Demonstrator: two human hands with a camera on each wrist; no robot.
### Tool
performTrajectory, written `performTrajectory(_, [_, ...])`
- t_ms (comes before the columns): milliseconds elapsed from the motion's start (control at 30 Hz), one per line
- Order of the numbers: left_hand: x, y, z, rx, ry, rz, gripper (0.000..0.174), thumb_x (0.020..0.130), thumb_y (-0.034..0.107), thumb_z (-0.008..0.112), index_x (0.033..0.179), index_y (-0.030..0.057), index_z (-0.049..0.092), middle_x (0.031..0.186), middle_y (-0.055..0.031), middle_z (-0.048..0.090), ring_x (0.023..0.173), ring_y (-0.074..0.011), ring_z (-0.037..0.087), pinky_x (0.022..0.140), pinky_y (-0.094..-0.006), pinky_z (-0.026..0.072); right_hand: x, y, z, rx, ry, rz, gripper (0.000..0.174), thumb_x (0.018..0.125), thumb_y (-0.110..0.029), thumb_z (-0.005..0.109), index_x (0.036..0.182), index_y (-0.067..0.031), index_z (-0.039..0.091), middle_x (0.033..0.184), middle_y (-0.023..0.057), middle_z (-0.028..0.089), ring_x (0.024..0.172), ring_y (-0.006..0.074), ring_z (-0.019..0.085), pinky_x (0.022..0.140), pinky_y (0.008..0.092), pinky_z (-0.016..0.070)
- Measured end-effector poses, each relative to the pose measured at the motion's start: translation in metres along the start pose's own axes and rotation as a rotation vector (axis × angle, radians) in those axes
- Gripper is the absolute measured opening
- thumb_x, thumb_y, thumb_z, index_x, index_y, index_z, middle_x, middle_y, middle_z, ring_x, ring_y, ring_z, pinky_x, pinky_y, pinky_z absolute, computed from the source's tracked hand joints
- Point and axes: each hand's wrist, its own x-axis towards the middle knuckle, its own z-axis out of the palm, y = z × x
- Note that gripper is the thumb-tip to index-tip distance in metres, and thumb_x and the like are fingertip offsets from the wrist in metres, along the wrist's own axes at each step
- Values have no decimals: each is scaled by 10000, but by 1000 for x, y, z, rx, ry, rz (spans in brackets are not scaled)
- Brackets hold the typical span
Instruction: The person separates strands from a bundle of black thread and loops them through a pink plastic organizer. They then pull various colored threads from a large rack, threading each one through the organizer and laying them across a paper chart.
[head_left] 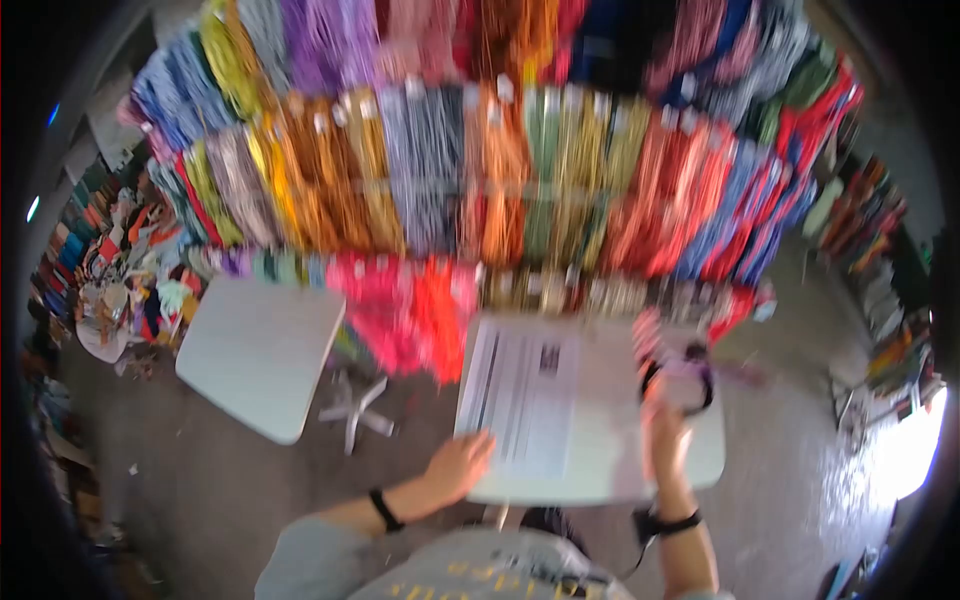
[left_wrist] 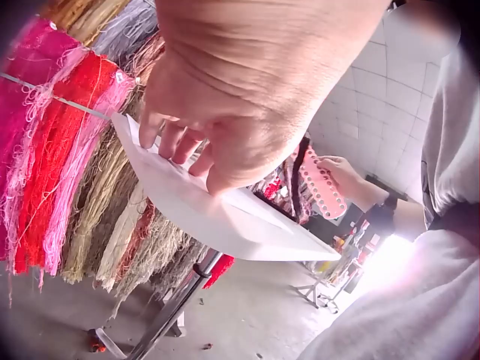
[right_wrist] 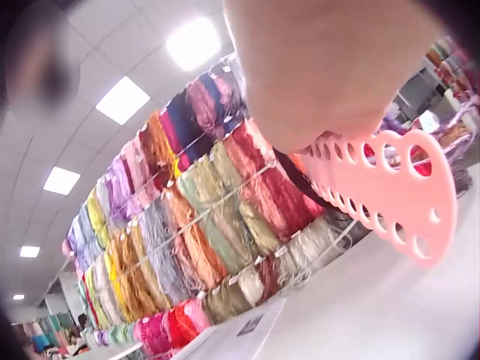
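Note:
My right hand (head_left: 668, 440) grips a pink plastic thread holder (right_wrist: 384, 189) with round holes along both long edges. Its far end carries dark and purple thread strands (head_left: 708, 388), blurred in the head view. The holder is over the right half of a white table (head_left: 610, 470). On the left half lies a printed paper sheet (head_left: 525, 410) with lines of text and a small dark picture. At the sheet's lower left corner, my left hand (head_left: 460, 467) rests with relaxed fingers on the paper and the table's edge.
Rows of coloured thread hanks (head_left: 430, 170) hang on a rack right behind the table. Another white tabletop (head_left: 255, 355) stands to the left, near a star-shaped chair base (head_left: 355, 412). More hanks (head_left: 860, 230) hang at the far right. Grey floor (head_left: 790, 430) lies beyond the table's right side.

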Motion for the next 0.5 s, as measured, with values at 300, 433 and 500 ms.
performTrajectory(300, [-6,4,-3,23,64,42,517,788,265,663,1238,66,503,1221,-127,506,1083,-295,519,908,-400,438,-39,-102,59,-159,-485,-287,408,856,-159,462,1223,17,495,1303,254,458,1204,394,479,714,483,560])
performTrajectory(433, [-5,2,-4,-2,95,74,493,825,291,630,1235,47,508,1215,-137,514,1098,-291,516,925,-391,436,-31,-97,67,-191,-503,-341,366,824,-230,547,1098,12,519,1163,253,515,1070,392,546,652,482,553])
performTrajectory(500, [-3,9,-19,13,81,72,494,823,290,633,1235,46,509,1214,-140,515,1106,-290,514,934,-389,433,-23,-97,63,-197,-597,-393,314,813,-237,556,1024,-3,557,1050,231,570,927,369,611,609,453,550])
